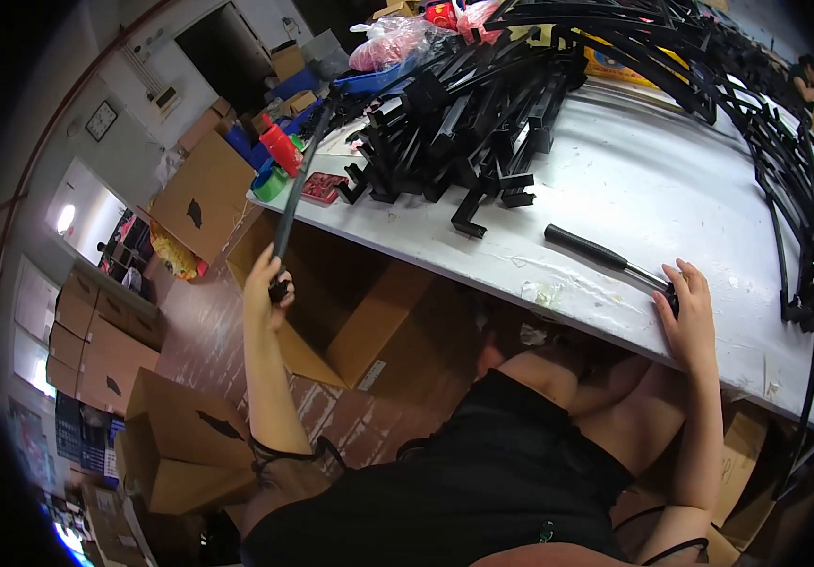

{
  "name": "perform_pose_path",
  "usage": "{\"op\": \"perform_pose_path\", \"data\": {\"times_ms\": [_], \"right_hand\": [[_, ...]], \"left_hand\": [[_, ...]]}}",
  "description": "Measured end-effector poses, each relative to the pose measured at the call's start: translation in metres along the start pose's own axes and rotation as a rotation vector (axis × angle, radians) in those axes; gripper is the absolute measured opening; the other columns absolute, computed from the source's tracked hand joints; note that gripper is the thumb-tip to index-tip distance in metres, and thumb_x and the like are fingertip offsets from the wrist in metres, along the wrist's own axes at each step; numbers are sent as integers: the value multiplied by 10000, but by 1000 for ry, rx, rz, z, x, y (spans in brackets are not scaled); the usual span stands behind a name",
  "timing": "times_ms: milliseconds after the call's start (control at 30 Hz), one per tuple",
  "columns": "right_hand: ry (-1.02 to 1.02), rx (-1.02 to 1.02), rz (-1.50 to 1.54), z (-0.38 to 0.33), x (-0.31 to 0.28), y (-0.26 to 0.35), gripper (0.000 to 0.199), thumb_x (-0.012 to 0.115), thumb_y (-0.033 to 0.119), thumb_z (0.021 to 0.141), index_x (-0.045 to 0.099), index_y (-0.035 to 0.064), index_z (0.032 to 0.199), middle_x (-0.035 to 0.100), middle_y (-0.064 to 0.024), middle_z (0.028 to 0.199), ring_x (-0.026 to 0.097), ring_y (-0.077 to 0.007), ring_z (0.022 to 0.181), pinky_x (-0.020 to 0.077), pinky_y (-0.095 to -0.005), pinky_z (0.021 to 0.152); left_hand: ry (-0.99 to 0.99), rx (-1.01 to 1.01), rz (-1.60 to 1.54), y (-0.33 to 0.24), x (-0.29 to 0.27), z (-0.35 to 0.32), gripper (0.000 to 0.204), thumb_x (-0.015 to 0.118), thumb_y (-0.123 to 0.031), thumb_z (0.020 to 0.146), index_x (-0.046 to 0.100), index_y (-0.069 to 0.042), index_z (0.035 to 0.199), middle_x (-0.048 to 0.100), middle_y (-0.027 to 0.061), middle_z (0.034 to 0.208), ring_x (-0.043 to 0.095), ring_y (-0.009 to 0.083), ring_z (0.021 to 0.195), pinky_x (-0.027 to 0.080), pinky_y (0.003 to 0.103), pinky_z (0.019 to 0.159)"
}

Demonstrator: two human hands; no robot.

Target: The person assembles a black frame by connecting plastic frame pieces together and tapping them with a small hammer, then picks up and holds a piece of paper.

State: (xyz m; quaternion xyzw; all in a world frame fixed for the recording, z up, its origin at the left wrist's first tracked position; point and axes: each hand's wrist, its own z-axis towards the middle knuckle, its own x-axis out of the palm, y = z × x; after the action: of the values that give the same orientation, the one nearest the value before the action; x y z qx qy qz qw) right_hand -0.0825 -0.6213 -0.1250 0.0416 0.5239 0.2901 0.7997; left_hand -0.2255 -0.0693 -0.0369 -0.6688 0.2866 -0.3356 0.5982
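My left hand (271, 282) is closed around the lower end of a long, thin black bar (295, 194). The bar slants up and away past the table's left corner. On the tabletop at the right, my right hand (690, 317) grips the head end of a hammer (588, 248). Its black ribbed handle and metal shaft point left, while my fingers mostly cover its dark head. Beyond the hammer lies a heap of black bars with angled end pieces (445, 132), one end piece jutting toward me.
More black frames (794, 198) are piled along the right side of the white table (615, 180). Near its left corner are a red bottle (281, 146), green tape (269, 183) and a red tray of small parts (323, 187). An open cardboard box (383, 321) stands below the edge.
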Motion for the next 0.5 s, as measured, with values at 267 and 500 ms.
{"op": "perform_pose_path", "data": {"times_ms": [267, 500], "right_hand": [[-6, -24, 2, -2, 3, -1, 379, 612, 174, 812, 528, 45, 1159, 452, -170, 1245, 404, -344, 1184, 348, -400, 987], [-8, -42, 1, 0, 7, -1, 385, 613, 184, 815, 527, 51, 1166, 449, -171, 1251, 404, -343, 1185, 346, -403, 988]], "left_hand": [[158, -396, -963, 18, 2, 9, 100, 413, -149, 920, 423, -82, 847, 386, 24, 643, 351, 106, 486, 312, 206, 396], [-6, -26, 207, 5, 59, 51, 489, 428, -68, 817, 433, -154, 1299, 489, 47, 760, 479, 136, 580, 387, 230, 442]]}}
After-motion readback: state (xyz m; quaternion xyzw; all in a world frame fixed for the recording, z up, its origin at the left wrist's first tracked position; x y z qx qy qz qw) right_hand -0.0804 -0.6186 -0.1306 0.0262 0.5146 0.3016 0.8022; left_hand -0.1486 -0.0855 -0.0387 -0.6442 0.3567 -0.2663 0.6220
